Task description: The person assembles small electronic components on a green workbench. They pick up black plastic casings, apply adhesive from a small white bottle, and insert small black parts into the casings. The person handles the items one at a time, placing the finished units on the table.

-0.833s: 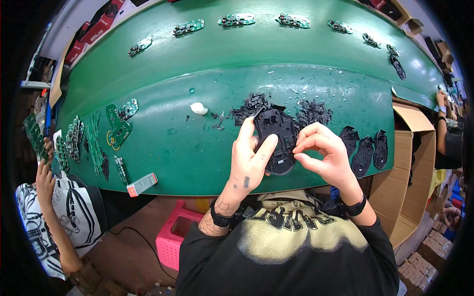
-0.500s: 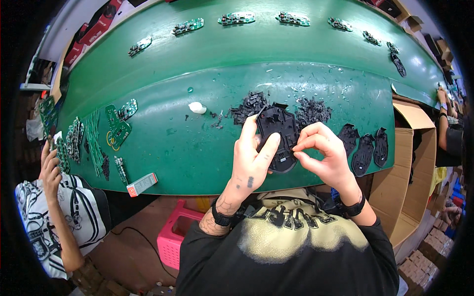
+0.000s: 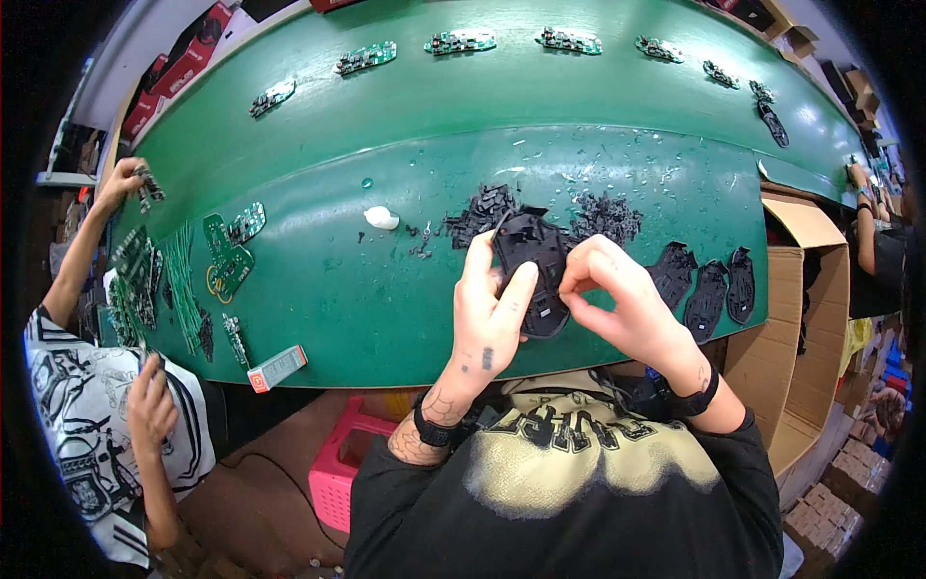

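Observation:
A black plastic housing half [image 3: 533, 253], its ribbed inside facing up, rests tilted in my left hand [image 3: 488, 314]. That hand's thumb presses over the inside while the fingers go behind it. My right hand [image 3: 617, 294] is closed in a pinch at the housing's right edge; anything between the fingertips is too small to make out. Just beyond the housing lie two heaps of small black plastic parts, a left heap [image 3: 479, 217] and a right heap [image 3: 610, 218]. Three more black housing halves [image 3: 707, 301] lie on the green table right of my hand.
Circuit boards [image 3: 461, 41] stand in a row along the far green surface. A white bottle-like piece [image 3: 381, 218], green wires [image 3: 181, 280] and a small box [image 3: 277, 369] are to the left. An open carton [image 3: 786, 328] stands at right. A co-worker's hands [image 3: 151, 400] handle boards at left.
My right hand has shifted slightly left along the housing, still pinched. The co-worker at left now reaches a hand up toward the far surface, holding a small dark part.

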Tool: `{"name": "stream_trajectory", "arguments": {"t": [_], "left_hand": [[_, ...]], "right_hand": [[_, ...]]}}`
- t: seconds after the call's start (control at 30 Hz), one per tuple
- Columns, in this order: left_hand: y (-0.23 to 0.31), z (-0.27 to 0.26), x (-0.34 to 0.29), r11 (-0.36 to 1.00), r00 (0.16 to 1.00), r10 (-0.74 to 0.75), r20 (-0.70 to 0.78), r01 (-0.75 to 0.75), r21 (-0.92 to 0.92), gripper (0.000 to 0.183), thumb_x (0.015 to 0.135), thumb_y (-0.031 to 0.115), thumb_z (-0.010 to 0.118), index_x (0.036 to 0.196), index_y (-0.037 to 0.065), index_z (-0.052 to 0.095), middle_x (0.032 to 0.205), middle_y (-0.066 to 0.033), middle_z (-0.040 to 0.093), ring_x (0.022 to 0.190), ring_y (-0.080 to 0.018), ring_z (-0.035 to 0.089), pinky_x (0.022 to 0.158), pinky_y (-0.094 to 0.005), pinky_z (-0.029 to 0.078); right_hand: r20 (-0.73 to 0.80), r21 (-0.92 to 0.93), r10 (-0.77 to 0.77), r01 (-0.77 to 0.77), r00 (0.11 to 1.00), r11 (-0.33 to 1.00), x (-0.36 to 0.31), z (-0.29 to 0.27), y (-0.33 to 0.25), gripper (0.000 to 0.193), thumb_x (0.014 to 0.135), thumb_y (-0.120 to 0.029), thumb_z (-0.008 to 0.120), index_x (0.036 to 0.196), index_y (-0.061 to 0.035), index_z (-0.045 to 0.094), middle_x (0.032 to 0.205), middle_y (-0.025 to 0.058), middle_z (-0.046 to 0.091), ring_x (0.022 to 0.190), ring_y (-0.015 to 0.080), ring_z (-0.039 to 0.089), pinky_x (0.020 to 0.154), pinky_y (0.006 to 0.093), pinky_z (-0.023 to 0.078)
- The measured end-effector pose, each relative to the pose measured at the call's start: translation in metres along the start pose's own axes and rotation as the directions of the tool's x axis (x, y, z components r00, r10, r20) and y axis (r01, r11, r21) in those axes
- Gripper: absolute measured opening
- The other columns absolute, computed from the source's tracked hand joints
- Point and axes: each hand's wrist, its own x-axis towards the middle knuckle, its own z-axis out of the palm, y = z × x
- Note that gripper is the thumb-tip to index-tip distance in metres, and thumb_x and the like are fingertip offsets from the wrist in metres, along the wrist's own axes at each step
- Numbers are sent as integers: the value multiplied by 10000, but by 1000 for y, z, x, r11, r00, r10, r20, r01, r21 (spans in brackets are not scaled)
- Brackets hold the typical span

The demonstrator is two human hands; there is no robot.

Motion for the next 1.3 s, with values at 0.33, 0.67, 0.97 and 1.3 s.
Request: {"name": "stream_trajectory", "arguments": {"t": [0.33,0.67,0.97,1.3], "left_hand": [[-3,-14,0,993,986,-115,-125,110,-46,336,952,106,489,1262,27,387,916,-61,622,560,-62,579,370,-179,422],[-12,-29,2,994,951,67,-303,-90,-64,210,898,96,544,1094,25,512,873,-30,592,729,-84,556,649,-219,458],[-9,-19,9,977,953,156,-261,-189,-103,352,866,59,483,1203,-41,478,1012,-74,613,853,-132,580,763,-260,476],[-3,4,18,993,991,42,-128,-56,-102,681,816,-24,589,1363,63,193,1124,-164,563,896,-226,646,529,-298,600]], "right_hand": [[230,31,264,-278,937,960,51,-21,2,305,703,-157,766,907,19,621,790,96,631,675,150,619,637,287,503],[99,-457,89,-34,991,889,51,-17,41,102,705,-100,704,739,-22,647,776,130,579,818,321,598,744,403,485],[88,-438,40,3,995,899,48,-16,43,75,759,-52,628,813,-16,591,790,138,590,802,330,599,729,408,485],[-205,423,256,-150,945,893,28,-33,17,130,817,-37,675,942,-11,700,856,52,685,774,113,664,708,243,533]]}}
